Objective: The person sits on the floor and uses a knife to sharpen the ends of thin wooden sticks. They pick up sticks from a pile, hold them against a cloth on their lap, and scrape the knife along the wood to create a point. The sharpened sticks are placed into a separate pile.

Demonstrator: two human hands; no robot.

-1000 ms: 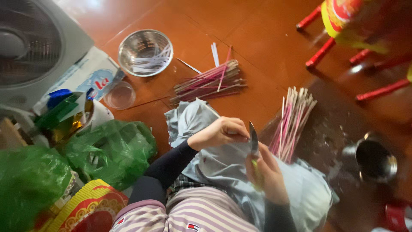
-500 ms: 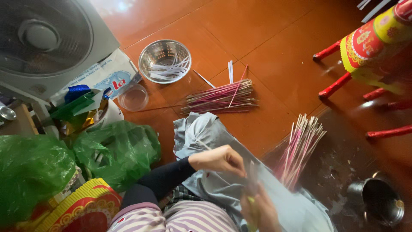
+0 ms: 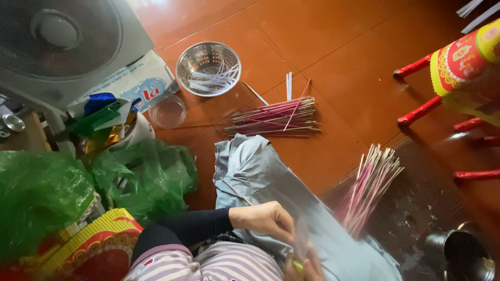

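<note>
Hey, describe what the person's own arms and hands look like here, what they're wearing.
The left hand is bare, no glove, and no ring or watch shows. Its arm wears a snug dark, near-black long sleeve that ends at the wrist. Only part of the right hand shows at the bottom edge, blurred and bare too; its sleeve is out of view.

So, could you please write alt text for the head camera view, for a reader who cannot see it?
Seen from above, a person's left hand and right hand meet over a grey cloth on their lap, the right blurred at the frame's bottom edge. Bundles of pink sticks lie on the red-brown floor, near a metal colander and green plastic bags.
</note>
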